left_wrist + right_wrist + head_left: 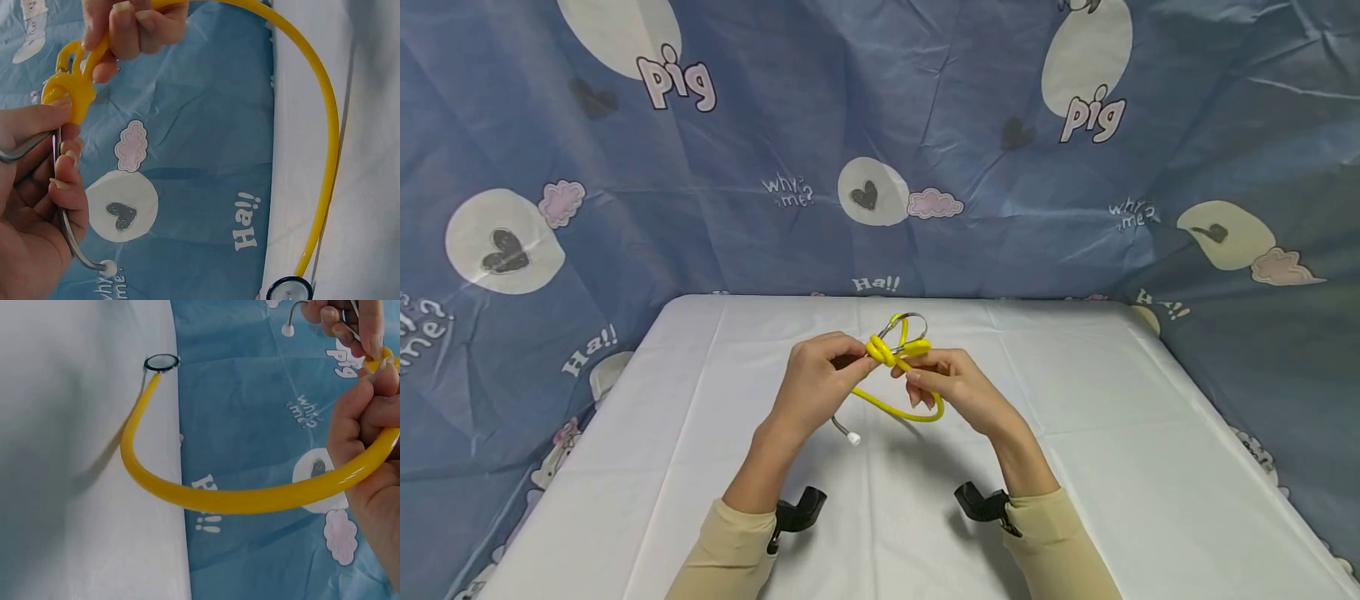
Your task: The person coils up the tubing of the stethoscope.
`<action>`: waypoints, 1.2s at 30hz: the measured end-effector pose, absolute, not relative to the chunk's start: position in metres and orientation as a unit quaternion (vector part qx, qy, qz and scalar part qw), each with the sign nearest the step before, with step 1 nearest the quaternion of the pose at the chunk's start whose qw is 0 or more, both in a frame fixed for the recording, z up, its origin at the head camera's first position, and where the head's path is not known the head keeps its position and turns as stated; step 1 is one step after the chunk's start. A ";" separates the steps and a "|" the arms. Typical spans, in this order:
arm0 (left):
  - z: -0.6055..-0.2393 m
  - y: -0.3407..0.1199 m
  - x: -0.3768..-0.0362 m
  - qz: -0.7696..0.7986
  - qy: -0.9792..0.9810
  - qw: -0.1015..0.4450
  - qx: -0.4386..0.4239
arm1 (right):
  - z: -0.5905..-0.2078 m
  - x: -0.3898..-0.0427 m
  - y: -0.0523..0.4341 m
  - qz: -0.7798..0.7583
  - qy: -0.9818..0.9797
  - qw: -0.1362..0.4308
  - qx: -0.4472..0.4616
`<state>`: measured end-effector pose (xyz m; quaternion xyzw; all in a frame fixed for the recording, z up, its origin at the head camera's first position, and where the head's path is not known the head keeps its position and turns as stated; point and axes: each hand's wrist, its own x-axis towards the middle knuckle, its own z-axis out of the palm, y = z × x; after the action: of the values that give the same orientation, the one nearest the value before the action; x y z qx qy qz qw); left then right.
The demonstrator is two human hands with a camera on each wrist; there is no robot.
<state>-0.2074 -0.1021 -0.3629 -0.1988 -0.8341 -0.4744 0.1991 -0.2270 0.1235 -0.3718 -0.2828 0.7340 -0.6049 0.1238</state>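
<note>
A stethoscope with yellow tubing [895,410] is held up above the table between both hands. Its tube is wound into a tight knot [70,94] around the metal ear tubes [58,147]. My left hand [820,375] pinches this bundle, thumb on the yellow coil, and an ear tube with a white eartip [109,268] runs past its fingers. Close beside it, my right hand [958,387] pinches the yellow tube between thumb and fingers. From there the tube curves down in a long loop to the round chestpiece [162,362], which hangs free of both hands.
A white cloth covers the table [625,517]. Behind and around it hangs a blue printed curtain [760,117]. Black camera mounts [801,510] sit on both wrists, at the beige sleeve cuffs.
</note>
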 end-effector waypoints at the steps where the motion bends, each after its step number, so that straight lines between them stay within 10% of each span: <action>1: -0.364 -0.102 -0.208 -0.473 -0.834 0.203 -0.199 | -0.372 -0.227 0.123 -0.603 0.735 0.124 -0.284; 36: -0.369 -0.103 -0.212 -0.420 -0.834 0.263 -0.241 | -0.355 -0.220 0.131 -0.522 0.802 0.114 -0.268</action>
<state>-0.2117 -0.1034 -0.3690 -0.2408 -0.8345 -0.4202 0.2628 -0.2198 0.1309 -0.3554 -0.2679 0.8020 -0.5216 0.1138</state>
